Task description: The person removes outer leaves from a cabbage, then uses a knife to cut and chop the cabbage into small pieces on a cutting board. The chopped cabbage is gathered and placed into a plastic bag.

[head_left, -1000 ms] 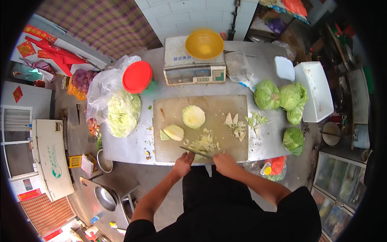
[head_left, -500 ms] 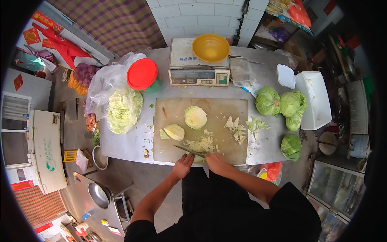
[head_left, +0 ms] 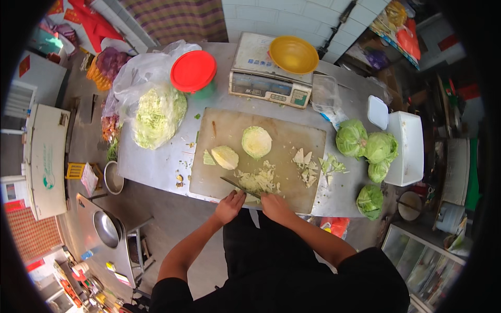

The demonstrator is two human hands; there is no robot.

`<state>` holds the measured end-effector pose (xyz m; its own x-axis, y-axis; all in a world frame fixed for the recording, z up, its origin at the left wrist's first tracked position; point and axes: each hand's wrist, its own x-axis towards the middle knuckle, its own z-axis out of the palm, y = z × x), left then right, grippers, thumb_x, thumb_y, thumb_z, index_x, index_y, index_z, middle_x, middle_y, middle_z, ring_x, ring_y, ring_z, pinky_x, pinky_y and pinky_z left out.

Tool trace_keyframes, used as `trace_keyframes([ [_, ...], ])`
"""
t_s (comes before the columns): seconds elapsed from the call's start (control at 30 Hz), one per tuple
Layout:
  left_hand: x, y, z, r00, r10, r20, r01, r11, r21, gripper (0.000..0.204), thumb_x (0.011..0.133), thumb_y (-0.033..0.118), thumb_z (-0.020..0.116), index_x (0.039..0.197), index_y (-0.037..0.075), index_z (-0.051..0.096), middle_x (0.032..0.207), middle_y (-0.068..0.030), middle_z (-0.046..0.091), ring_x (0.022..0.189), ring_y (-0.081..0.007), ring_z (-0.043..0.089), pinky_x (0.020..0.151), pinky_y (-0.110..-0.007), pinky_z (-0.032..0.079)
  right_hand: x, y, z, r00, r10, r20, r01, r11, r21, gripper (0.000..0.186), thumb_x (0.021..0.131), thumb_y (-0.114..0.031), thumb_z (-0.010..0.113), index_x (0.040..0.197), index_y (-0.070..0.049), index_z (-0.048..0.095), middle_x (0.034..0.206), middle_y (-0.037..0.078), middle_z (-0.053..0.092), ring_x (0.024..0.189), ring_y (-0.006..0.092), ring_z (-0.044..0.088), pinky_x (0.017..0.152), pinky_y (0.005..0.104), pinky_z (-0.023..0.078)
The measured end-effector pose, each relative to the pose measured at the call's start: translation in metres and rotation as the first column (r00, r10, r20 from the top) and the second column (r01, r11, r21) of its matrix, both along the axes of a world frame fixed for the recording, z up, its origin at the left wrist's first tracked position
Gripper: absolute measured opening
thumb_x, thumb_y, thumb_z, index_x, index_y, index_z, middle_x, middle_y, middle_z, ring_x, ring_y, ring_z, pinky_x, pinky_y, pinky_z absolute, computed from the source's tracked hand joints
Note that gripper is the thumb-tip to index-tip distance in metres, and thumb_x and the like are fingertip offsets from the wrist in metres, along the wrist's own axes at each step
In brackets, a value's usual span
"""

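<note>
My right hand (head_left: 275, 207) is closed round the handle of a kitchen knife (head_left: 234, 184), whose blade points up and left over the near edge of the cutting board (head_left: 206, 180). Curled fingers of my left hand (head_left: 229, 206) press beside the blade on a pale cabbage piece (head_left: 250, 198), mostly hidden by the hands. Shredded cabbage (head_left: 259, 179) lies loose just beyond the knife. Farther up the board sit a half cabbage (head_left: 256, 142) and a cut cabbage wedge (head_left: 225, 157). Cabbage scraps (head_left: 305, 165) are scattered at the right side.
Whole cabbages (head_left: 350, 137) stand at the right beside a white foam box (head_left: 407, 148). Behind the board are a scale (head_left: 269, 86) with a yellow bowl (head_left: 293, 54) and a red-lidded container (head_left: 193, 71). A plastic bag of shredded cabbage (head_left: 158, 118) lies at the left.
The whole view has turned and shifted a little, so the table sits tilted. Both hands stay at the board's near edge with the knife, which has moved only slightly.
</note>
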<state>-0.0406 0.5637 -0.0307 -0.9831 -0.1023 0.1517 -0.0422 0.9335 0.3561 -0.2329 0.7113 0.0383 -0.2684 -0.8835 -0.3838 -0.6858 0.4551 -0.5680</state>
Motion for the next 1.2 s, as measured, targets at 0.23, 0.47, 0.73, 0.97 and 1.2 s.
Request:
trace_keyframes([
  [0.23, 0.003, 0.001, 0.000, 0.999, 0.041, -0.015, -0.041, 0.999, 0.028, 0.055, 0.074, 0.006, 0.063, 0.129, -0.003, 0.063, 0.131, -0.0159, 0.063, 0.114, -0.0356, 0.063, 0.092, -0.039, 0.057, -0.009, 0.015, 0.035, 0.998, 0.063, -0.030, -0.060, 0.994, 0.092, 0.012, 0.082, 0.001, 0.061, 0.092, 0.006, 0.064, 0.082, 0.030, 0.068, 0.081, 0.0481, 0.070, 0.072, 0.0559, 0.056],
  [0.47, 0.001, 0.010, 0.010, 0.981, 0.190, -0.036, -0.183, 0.970, 0.158, 0.050, 0.074, 0.004, 0.064, 0.123, 0.000, 0.063, 0.130, -0.0151, 0.062, 0.114, -0.0362, 0.062, 0.090, -0.041, 0.058, -0.012, 0.001, -0.009, 0.996, 0.066, -0.066, -0.062, 0.997, 0.051, 0.009, 0.084, 0.000, 0.060, 0.091, 0.005, 0.062, 0.080, 0.029, 0.068, 0.078, 0.0486, 0.069, 0.072, 0.0559, 0.056],
  [0.73, -0.022, 0.016, 0.013, 0.956, 0.288, -0.056, -0.278, 0.950, 0.143, 0.039, 0.076, 0.006, 0.064, 0.115, 0.000, 0.065, 0.125, -0.0113, 0.062, 0.113, -0.0316, 0.060, 0.089, -0.039, 0.058, -0.019, 0.016, -0.019, 0.987, 0.121, -0.104, -0.116, 0.992, 0.059, 0.006, 0.083, 0.001, 0.062, 0.089, 0.003, 0.062, 0.081, 0.027, 0.069, 0.074, 0.0454, 0.071, 0.068, 0.0539, 0.058],
  [0.97, -0.021, 0.016, 0.006, 0.951, 0.302, -0.070, -0.287, 0.944, 0.165, 0.035, 0.076, 0.006, 0.066, 0.109, -0.003, 0.068, 0.118, -0.0118, 0.064, 0.108, -0.0284, 0.063, 0.082, -0.035, 0.059, -0.027, 0.024, 0.032, 0.987, 0.138, -0.080, -0.117, 0.968, 0.221, 0.007, 0.084, 0.000, 0.062, 0.091, 0.001, 0.061, 0.081, 0.027, 0.069, 0.073, 0.0462, 0.070, 0.067, 0.0543, 0.057],
  [1.2, -0.026, 0.015, 0.011, 0.941, 0.328, -0.086, -0.311, 0.936, 0.168, 0.032, 0.075, 0.006, 0.066, 0.106, -0.004, 0.070, 0.115, -0.0109, 0.065, 0.106, -0.0277, 0.064, 0.079, -0.034, 0.060, -0.033, 0.002, 0.015, 0.985, 0.163, -0.051, -0.153, 0.974, 0.169, 0.005, 0.085, -0.001, 0.063, 0.089, 0.001, 0.060, 0.078, 0.026, 0.068, 0.072, 0.0469, 0.069, 0.066, 0.0550, 0.056],
])
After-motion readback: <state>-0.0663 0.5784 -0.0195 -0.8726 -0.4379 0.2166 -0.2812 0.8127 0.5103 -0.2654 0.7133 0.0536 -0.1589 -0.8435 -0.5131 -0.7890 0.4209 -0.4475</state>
